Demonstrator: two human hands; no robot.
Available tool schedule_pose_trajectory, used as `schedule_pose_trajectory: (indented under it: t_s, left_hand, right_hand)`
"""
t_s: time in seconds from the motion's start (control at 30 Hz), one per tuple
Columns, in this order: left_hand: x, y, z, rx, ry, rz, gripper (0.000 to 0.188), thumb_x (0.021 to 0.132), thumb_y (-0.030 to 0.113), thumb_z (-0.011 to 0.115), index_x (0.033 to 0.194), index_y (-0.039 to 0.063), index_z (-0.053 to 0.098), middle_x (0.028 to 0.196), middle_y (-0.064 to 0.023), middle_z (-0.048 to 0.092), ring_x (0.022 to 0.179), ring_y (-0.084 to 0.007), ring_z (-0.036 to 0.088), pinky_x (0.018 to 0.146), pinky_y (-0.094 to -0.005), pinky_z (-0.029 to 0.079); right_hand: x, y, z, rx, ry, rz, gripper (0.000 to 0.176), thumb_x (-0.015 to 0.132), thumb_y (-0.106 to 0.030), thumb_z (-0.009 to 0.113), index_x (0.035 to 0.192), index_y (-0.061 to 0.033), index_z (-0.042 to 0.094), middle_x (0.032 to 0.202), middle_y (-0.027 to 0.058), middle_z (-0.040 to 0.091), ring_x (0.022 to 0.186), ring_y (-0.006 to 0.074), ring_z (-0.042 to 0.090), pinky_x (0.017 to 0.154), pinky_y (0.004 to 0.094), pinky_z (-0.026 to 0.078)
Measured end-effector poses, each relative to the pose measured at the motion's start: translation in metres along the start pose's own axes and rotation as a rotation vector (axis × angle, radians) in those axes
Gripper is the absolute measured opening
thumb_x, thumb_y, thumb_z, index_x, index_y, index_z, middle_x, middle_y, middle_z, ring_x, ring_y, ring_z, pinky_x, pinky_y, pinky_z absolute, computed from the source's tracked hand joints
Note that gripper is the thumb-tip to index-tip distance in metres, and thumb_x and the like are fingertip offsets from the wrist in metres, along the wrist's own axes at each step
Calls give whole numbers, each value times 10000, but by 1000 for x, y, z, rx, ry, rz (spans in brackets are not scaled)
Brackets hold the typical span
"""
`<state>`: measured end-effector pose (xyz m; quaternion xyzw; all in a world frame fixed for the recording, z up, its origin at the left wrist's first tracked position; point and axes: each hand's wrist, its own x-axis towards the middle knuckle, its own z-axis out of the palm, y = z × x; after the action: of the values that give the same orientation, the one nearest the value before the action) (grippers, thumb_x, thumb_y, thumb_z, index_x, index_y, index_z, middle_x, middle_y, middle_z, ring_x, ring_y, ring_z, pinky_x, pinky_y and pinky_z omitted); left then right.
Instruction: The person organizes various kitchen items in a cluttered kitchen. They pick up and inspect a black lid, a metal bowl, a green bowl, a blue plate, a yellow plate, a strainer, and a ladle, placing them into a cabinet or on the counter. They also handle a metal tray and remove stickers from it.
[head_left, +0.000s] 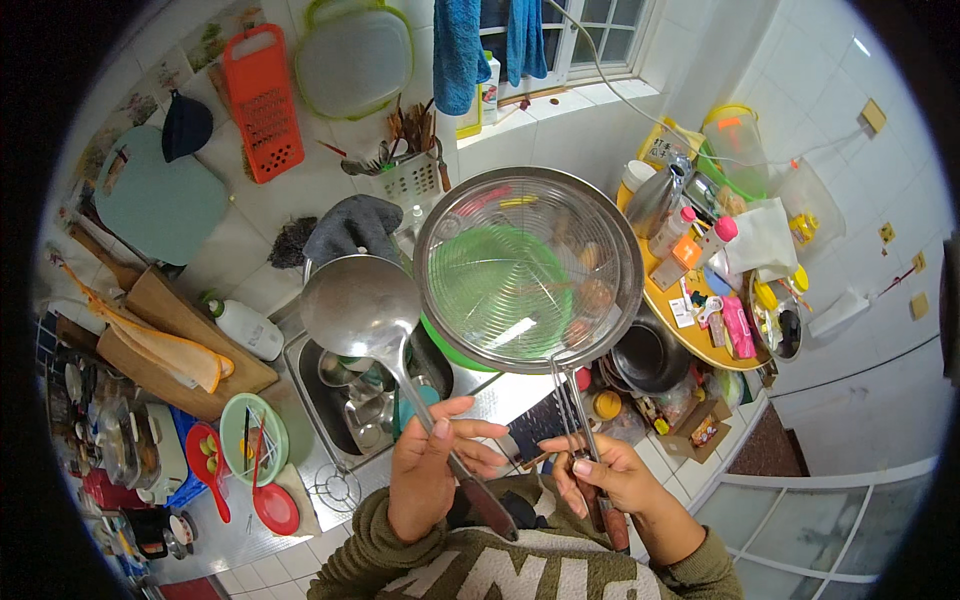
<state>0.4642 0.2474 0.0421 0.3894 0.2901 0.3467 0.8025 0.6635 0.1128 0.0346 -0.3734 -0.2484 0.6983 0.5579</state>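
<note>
In my left hand (431, 469) is a large metal ladle (356, 304), its handle passing between thumb and spread fingers. The ladle's bowl is raised over the sink, and its dark handle end points down towards my chest. My right hand (604, 476) grips a wide round wire strainer (520, 289) by its long handle. Two wooden handle ends (606, 521) show below this hand, so a second utensil seems to lie together with the strainer. Through the wire coils I see a green basin (454, 345), partly hidden. The strainer's rim is close to the ladle.
Dishes lie in the steel sink (375, 405). On the left counter are a pale green bowl (277, 431), a red ladle (204, 454) and wooden cutting boards (191, 337). A crowded yellow table (679, 315) is at right, with dark pans (652, 352) below. A utensil basket (409, 180) stands by the wall.
</note>
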Motion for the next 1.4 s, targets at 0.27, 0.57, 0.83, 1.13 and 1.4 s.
schedule_pose_trajectory:
  t_s: [0.27, 0.57, 0.83, 1.13, 1.4]
  left_hand:
    - [-6, 4, -19, 18, -17, 107, 372, 1063, 235, 337, 1311, -32, 416, 908, -193, 653, 591, -152, 580, 544, -255, 494]
    - [-18, 10, -28, -34, 24, 164, 337, 1061, 199, 325, 1281, -35, 427, 841, -159, 622, 568, -123, 524, 521, -241, 457]
    - [-23, 20, -36, -281, 336, 127, 316, 1056, 275, 326, 1235, 50, 456, 880, -88, 612, 536, -78, 447, 464, -214, 371]
    - [-46, 48, -49, -257, 150, 268, 392, 998, 222, 466, 1346, 57, 389, 910, -15, 589, 547, -12, 378, 469, -159, 306]
    - [-53, 54, -51, -190, 181, 270, 357, 958, 145, 509, 1297, 79, 417, 924, 6, 578, 558, -2, 367, 479, -153, 310]
  right_hand:
    - [5, 6, 2, -26, 15, -75, 455, 977, -104, 535, 1406, 18, 446, 777, 45, 547, 558, 86, 489, 496, 223, 405]
    - [8, 11, 17, -114, 115, -35, 474, 958, -101, 576, 1406, 5, 461, 752, 20, 530, 564, 85, 483, 518, 214, 394]
    - [22, 38, 31, -1426, 514, -575, 638, 755, 26, 680, 1364, -115, 553, 871, 126, 572, 687, 275, 580, 593, 334, 472]
    - [28, 60, 21, -1655, 596, -779, 707, 700, 42, 680, 1367, -149, 548, 878, 123, 589, 691, 267, 585, 561, 354, 461]
    - [31, 68, 18, -1649, 620, -842, 714, 665, 55, 663, 1345, -138, 565, 870, 113, 594, 686, 260, 583, 555, 347, 452]
